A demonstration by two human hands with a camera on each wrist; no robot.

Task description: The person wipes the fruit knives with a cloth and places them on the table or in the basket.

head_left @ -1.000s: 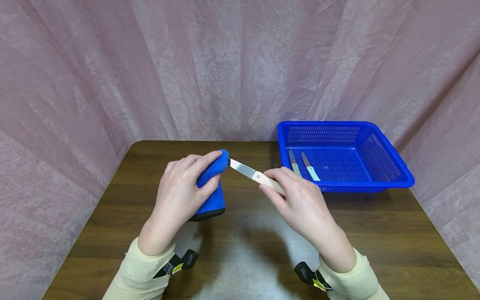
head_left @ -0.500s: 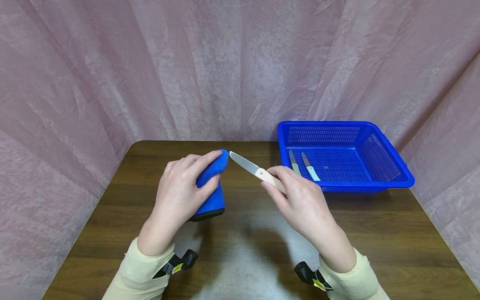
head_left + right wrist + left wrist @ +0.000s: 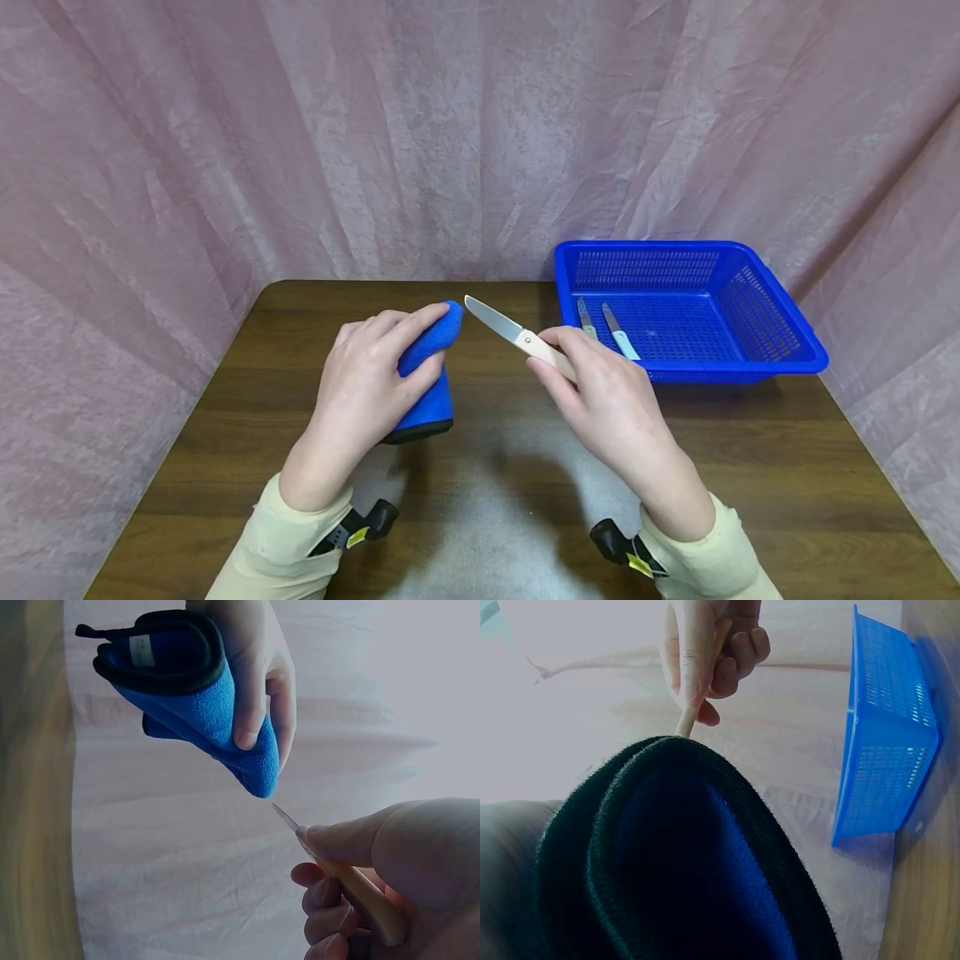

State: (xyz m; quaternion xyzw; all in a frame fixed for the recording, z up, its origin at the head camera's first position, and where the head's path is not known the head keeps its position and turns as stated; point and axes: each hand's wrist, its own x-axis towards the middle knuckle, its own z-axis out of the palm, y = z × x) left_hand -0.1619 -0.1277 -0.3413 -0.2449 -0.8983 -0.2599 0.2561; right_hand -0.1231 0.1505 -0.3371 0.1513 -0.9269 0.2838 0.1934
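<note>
My left hand (image 3: pixel 371 375) grips a folded blue cloth (image 3: pixel 431 400) with black edging, fingers and thumb pinching its upper end. In the right wrist view the cloth (image 3: pixel 199 712) shows its rolled layers, a small white label and a black loop. My right hand (image 3: pixel 600 383) holds a small knife (image 3: pixel 493 321) by its cream handle, blade pointing up and left. The blade tip stands just to the right of the cloth's upper end, with a narrow gap between them. From the left wrist, the cloth's black edging (image 3: pixel 727 795) hides the blade, and only part of the handle shows.
A blue perforated plastic basket (image 3: pixel 690 367) stands at the back right of the wooden table (image 3: pixel 495 517). Inside it lie a knife with a pale blue handle (image 3: pixel 625 344) and another knife with a greenish handle (image 3: pixel 585 315). A pink curtain (image 3: pixel 450 150) hangs behind the table.
The blade, its tip earlier covered by the cloth, has come out and now shows whole. My right hand has shifted slightly right. My left hand keeps its grip on the cloth.
</note>
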